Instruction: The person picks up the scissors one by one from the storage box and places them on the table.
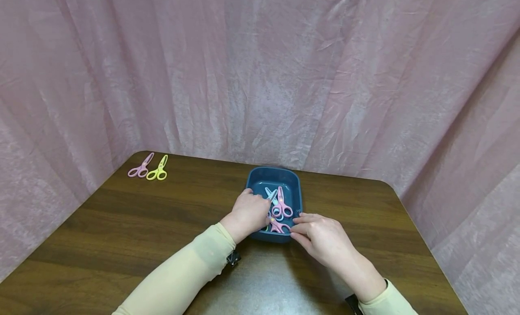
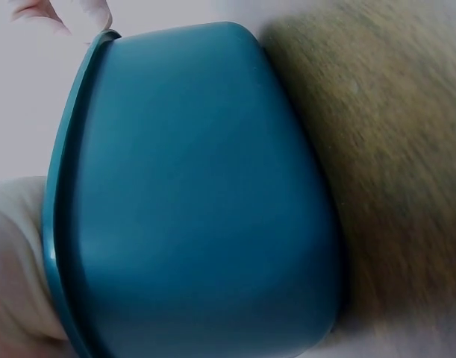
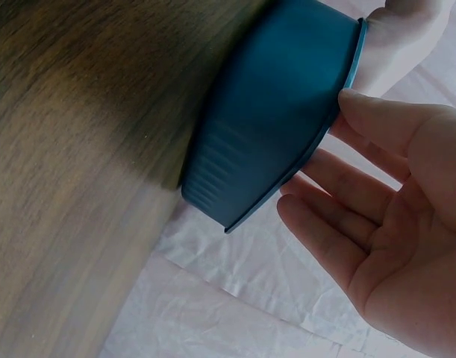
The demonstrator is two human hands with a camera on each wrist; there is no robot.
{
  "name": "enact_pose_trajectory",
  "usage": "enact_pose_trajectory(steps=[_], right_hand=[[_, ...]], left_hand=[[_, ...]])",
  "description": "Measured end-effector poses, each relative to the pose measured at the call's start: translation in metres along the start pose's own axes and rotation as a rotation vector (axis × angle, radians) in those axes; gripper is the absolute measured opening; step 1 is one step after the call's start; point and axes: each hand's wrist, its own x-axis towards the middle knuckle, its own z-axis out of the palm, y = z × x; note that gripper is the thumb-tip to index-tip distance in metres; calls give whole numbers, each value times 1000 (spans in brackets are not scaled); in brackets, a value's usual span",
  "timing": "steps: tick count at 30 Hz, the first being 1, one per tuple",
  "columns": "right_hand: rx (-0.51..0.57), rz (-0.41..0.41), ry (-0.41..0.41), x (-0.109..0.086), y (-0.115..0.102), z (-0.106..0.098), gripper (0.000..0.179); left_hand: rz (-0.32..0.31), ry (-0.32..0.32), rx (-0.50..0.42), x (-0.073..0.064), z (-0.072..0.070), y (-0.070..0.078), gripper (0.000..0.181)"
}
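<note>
Pink scissors (image 1: 280,203) lying in blue bin (image 1: 271,237), just right of centre, lower half of the frame; lower pink scissors (image 1: 274,224) and light-blue scissors (image 1: 268,192) jumbled beside them. All plastic by the look, so likely light, stiff, a bit slick, hardly fragile. Best taken by finger loops or across the pivot; apt to snag on neighbouring loops. Bin probably light and stiff too, smooth-walled; lipped rim handy for steadying.

Left grip (image 1: 250,211) over the bin's left wall, fingertips mostly hidden; cannot tell whether spread or pinching a pair. Right grip (image 1: 322,238) at the lower right corner of the bin, thumb and fingertips lightly pinching the rim.

Farther out, lilac scissors (image 1: 144,165) and yellow scissors (image 1: 160,167) side by side, left of the frame, well apart from the bin. Desk (image 1: 203,188) dark, wood-grained, flat, with a pale sheen at bottom centre; probably easy sliding for the bin. Pale pink curtain (image 1: 260,80), rumpled and folded, filling the upper frame.
</note>
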Motion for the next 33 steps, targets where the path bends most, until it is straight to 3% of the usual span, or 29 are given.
enact_pose_trajectory(steps=[14,33], right_hand=[[7,9,-14,0,0,-1,13],[10,26,4,0,-2,0,17]], left_hand=[[20,61,-15,0,-1,-3,47],[43,183,-17,-13,-13,-7,46]])
